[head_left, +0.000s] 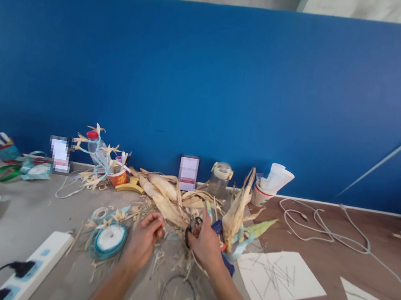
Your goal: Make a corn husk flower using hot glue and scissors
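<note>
My right hand (pixel 207 245) is closed around the black handles of a pair of scissors (pixel 187 237), whose blades point away toward the pile. To its left, my left hand (pixel 142 240) has thumb and fingers pinched together; whatever is between them is too small to make out. Dried corn husks (pixel 166 208) lie heaped just beyond both hands. Beside my left wrist sits a roll of blue ribbon (pixel 110 240). A ring of thin wire (pixel 161 296) lies between my forearms, among husk scraps. An upright bundle of husk (pixel 235 219) stands right of my right hand.
White paper (pixel 279 276) with thin dark sticks lies at right, near a white cable (pixel 324 235). A power strip (pixel 41 262) is at front left. Along the blue partition (pixel 210 85) stand a bottle with husk flowers (pixel 97 151), a phone (pixel 188 173), a jar (pixel 219 179) and paper cups (pixel 261 196).
</note>
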`<move>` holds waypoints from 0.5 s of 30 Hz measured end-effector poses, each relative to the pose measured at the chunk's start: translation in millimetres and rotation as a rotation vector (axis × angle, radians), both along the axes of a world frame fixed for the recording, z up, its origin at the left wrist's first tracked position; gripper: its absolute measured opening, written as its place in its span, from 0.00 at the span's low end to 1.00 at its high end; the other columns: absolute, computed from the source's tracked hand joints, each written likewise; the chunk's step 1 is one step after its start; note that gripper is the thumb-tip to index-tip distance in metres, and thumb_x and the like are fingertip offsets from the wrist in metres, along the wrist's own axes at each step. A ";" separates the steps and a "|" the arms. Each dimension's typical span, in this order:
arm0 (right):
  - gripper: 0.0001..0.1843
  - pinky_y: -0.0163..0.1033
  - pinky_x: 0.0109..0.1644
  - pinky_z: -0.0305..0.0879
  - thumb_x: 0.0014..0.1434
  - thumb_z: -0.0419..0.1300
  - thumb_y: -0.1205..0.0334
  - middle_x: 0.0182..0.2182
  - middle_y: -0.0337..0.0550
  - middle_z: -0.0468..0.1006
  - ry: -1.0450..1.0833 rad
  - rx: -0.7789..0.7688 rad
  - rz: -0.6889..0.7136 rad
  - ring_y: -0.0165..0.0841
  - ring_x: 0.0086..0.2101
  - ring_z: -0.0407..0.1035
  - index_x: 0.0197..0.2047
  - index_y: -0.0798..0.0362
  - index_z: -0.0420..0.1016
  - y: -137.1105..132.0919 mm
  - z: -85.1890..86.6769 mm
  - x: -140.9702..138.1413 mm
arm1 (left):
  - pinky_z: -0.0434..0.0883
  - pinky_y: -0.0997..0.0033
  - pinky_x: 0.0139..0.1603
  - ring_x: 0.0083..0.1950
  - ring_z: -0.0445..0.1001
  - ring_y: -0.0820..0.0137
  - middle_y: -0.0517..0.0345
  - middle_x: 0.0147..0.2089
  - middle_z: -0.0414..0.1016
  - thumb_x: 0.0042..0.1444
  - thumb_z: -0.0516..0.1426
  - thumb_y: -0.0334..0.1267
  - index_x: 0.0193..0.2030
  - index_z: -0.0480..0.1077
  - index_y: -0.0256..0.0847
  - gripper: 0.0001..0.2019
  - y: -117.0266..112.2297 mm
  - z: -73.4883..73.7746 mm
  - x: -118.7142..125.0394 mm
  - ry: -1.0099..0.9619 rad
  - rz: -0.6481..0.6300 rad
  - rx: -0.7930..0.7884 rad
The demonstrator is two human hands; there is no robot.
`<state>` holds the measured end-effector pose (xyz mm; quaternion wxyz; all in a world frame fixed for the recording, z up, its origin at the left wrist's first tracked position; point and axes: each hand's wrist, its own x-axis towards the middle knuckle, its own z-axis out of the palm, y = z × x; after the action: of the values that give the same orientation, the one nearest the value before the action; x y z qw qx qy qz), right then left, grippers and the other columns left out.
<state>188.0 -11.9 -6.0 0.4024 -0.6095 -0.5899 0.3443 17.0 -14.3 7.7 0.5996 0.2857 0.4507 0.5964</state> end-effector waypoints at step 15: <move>0.17 0.38 0.35 0.68 0.47 0.62 0.59 0.30 0.37 0.75 0.740 0.124 -0.099 0.32 0.27 0.72 0.42 0.49 0.67 9.2 -12.3 -5.1 | 0.58 0.80 0.23 0.20 0.61 0.80 0.66 0.23 0.68 0.39 0.67 0.39 0.27 0.68 0.38 0.13 0.3 3.7 -0.4 -0.008 -0.038 -0.010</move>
<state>182.9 -2.7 -18.2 0.6407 -0.4462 -0.3940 0.4849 16.6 -14.0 11.5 0.6140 0.2889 0.4460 0.5837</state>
